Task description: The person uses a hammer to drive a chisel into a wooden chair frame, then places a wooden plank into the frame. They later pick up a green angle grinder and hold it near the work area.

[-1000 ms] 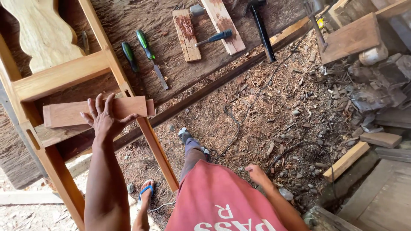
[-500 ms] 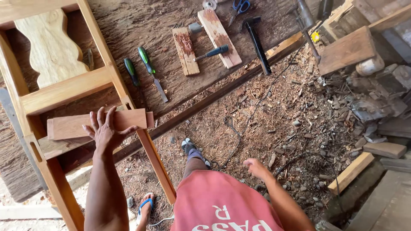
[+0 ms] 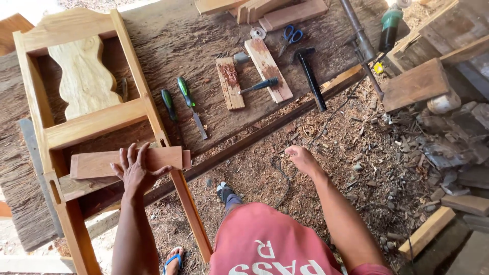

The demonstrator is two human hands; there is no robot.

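Two hands noted: we press our left hand (image 3: 135, 170), fingers spread wide, flat on the reddish board (image 3: 127, 162) lying across the chair frame (image 3: 97, 122) on the desk (image 3: 204, 46); right hand (image 3: 300, 158) hangs loosely open, holding nothing.

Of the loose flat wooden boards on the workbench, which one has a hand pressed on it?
The long reddish board laid across the chair frame: the left hand lies flat on it. The two shorter boards beside the chisels lie untouched.
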